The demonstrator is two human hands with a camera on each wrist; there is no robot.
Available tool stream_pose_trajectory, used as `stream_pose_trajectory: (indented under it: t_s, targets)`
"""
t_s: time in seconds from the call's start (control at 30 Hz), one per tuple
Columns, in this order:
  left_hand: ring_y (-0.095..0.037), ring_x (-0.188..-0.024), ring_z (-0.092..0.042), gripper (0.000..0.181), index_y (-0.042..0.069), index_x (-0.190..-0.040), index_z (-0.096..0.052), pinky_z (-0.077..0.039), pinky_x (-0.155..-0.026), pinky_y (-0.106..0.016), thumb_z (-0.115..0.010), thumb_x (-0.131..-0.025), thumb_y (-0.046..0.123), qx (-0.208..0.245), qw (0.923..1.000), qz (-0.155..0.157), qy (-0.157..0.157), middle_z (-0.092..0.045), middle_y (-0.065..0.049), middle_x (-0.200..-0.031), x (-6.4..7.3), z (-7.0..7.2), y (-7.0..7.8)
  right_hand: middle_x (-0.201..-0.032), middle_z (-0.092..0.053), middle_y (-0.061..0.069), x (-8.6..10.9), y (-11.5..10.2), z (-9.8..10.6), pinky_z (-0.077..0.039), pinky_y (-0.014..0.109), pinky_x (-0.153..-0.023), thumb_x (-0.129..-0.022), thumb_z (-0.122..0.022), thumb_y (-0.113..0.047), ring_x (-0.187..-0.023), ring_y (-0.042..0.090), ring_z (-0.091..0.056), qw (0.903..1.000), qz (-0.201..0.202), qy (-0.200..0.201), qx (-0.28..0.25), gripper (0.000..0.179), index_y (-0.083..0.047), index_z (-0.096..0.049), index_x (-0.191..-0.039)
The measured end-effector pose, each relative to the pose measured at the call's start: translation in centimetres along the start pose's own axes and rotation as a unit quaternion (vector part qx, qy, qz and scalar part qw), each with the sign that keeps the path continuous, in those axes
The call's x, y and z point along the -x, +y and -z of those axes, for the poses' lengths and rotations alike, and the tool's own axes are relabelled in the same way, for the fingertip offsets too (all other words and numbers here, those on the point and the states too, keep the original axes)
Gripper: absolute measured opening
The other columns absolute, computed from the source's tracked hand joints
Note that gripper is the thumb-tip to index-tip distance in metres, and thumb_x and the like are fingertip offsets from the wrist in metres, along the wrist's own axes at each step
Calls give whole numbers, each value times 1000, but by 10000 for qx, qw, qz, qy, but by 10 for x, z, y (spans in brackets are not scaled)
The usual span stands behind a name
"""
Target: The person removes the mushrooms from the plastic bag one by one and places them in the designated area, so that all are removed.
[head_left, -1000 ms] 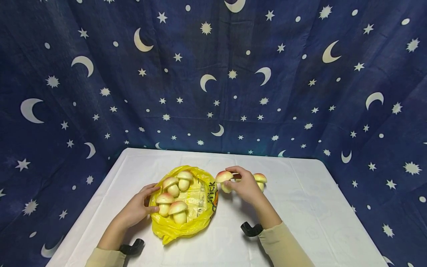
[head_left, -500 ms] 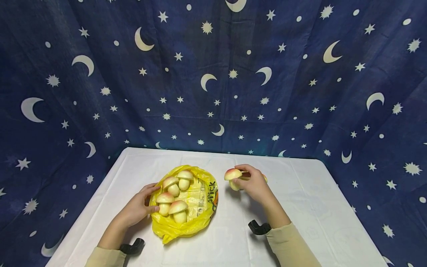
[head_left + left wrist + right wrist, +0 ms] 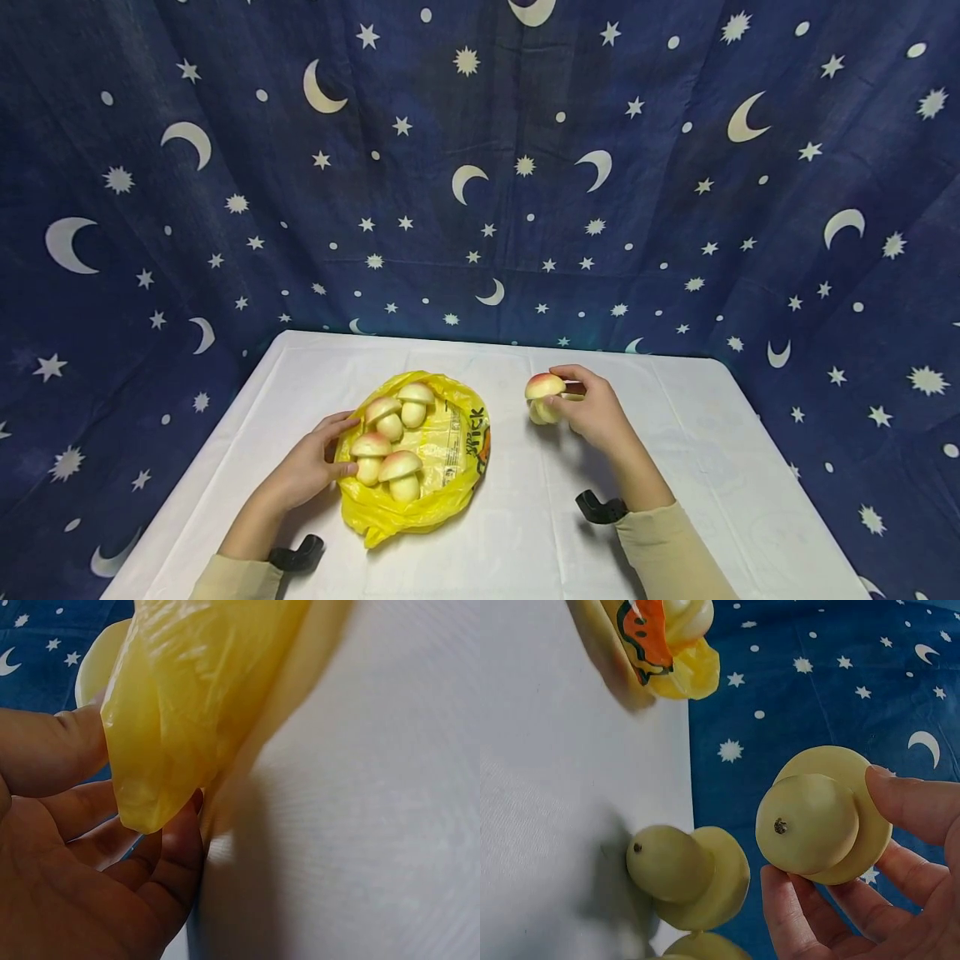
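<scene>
My left hand point(image 3: 307, 467) holds the left rim of a yellow plastic bag point(image 3: 431, 518), the thumb on the inner side and the fingers outside. Several toy mushrooms with cream stems and red-tinged caps lie in the open bag, one of them a front mushroom point(image 3: 402, 477). To the right of the bag, my right hand point(image 3: 596, 412) grips another mushroom point(image 3: 545, 386) by its cap, thumb against fingers. The right wrist view shows this mushroom's stem end point(image 3: 810, 825) facing the camera. Below it are a second mushroom point(image 3: 675, 862) on the table and part of a third point(image 3: 705, 949).
A white cloth covers the table point(image 3: 712, 483). Behind it hangs a dark blue curtain point(image 3: 480, 208) with moons and stars. Black wrist mounts point(image 3: 600, 507) stick out from both wrists.
My right hand has moved to the right with the mushroom, away from the bag. The mushroom seen beyond that hand earlier is now hidden in the head view. My left hand stays on the bag.
</scene>
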State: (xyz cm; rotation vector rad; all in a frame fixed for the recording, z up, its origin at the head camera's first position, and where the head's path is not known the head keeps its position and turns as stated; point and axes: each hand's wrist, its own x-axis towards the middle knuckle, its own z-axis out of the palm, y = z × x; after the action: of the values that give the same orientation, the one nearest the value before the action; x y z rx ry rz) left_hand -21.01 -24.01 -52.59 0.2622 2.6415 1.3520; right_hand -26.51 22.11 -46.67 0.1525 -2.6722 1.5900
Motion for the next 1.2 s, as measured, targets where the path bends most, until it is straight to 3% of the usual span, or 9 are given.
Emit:
stream_pose_trajectory:
  t_s: [0.47, 0.83, 1.2]
  targets:
    - [-53, -159, -33, 76, -4, -158, -47, -25, -128, -71, -83, -93, 12, 0, 9998, -191, 15, -36, -24, -171, 1, 2, 0, -142, -68, 17, 10, 11, 20, -59, 27, -85, -94, -83, -17, -125, 38, -69, 9994, -54, 79, 340, 48, -10, -68, -139]
    - [-52, -160, -31, 77, -4, -159, -46, -24, -129, -70, -83, -93, 12, 7, 9999, -103, -26, -34, -24, -172, 1, 1, 2, -144, -68, 16, 16, 23, 40, -56, 32, -89, -94, -83, -16, -130, 42, -66, 9968, -28, 279, 753, 50, -10, -68, -141]
    - [-52, -160, -30, 77, -3, -159, -46, -23, -129, -70, -83, -93, 13, -5, 10000, -44, -57, -34, -23, -172, 2, 1, 1, -144, -68, 18, 20, 33, 55, -57, 27, -86, -95, -82, -17, -128, 42, -68, 9960, -72, 405, 799, 49, -8, -67, -140]
